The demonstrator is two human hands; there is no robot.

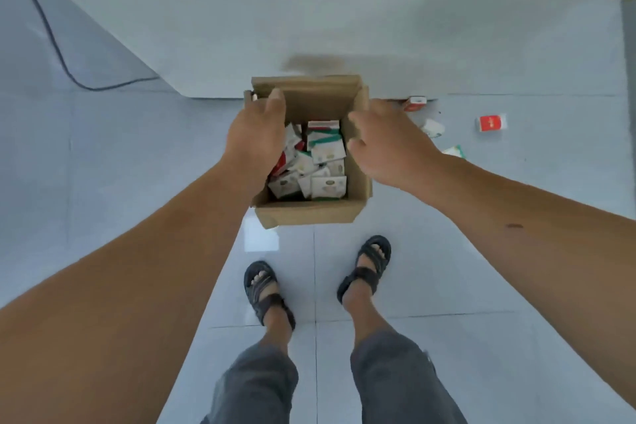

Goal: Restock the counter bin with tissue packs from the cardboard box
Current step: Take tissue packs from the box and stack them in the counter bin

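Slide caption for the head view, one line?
Open cardboard box of tissue packs, left hand on its rim, right hand alongside; stray packs on the floor tiles.

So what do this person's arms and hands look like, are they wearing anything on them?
Both arms are bare as far as the picture shows: no sleeve on the left arm or the right arm. The left hand and right hand have no gloves, and I see no watch, bracelet or ring. The only marking is a small dark spot on the right forearm.
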